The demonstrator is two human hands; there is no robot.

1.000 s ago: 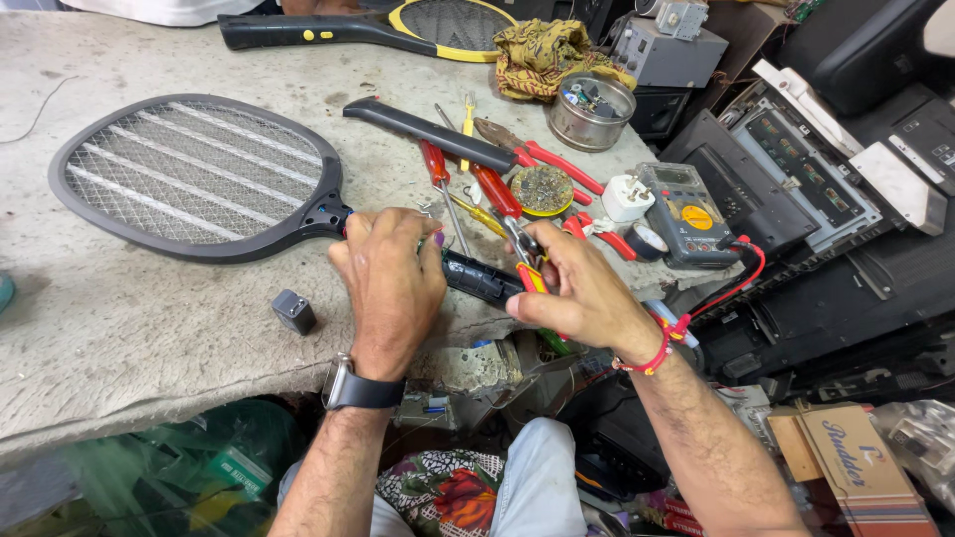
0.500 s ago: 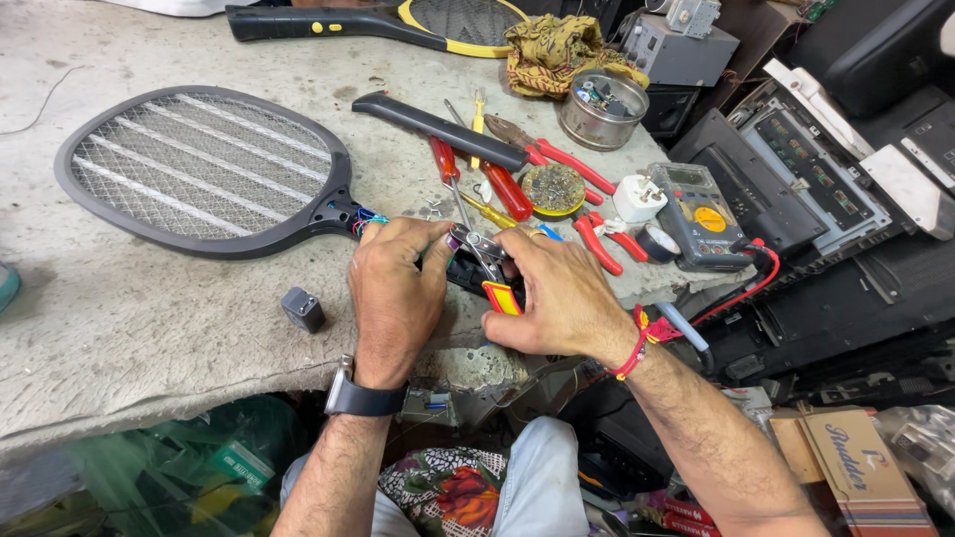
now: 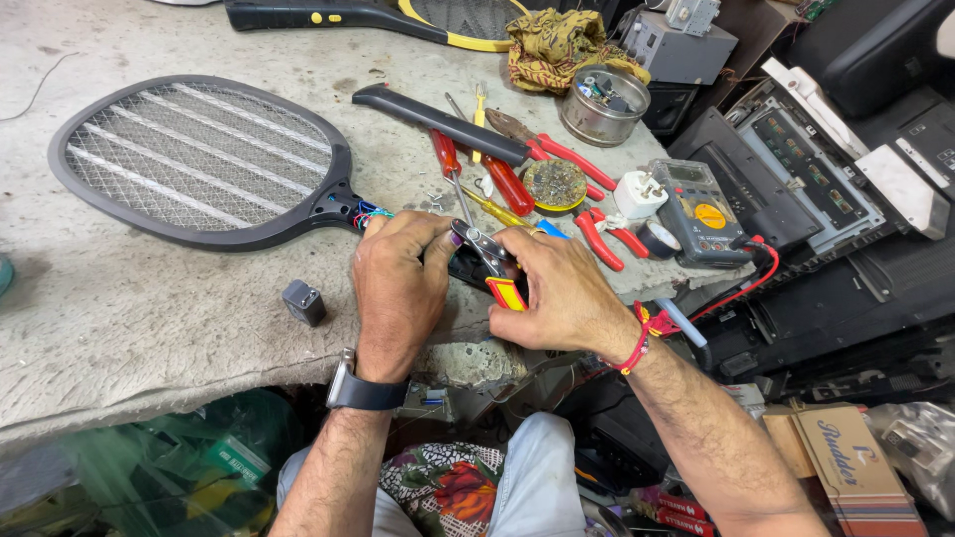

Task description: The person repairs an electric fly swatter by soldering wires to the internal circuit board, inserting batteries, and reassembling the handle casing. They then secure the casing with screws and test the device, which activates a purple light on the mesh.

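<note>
While the left hand point(image 3: 398, 288) grips the racket point(image 3: 199, 159) handle, the right hand point(image 3: 562, 293) squeezes pliers point(image 3: 492, 264) at its exposed wires point(image 3: 370, 213), seemingly mid-repair.

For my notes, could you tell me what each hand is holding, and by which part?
The left hand grips the racket by its handle; the right hand holds the pliers by their red-and-yellow grips.
</note>
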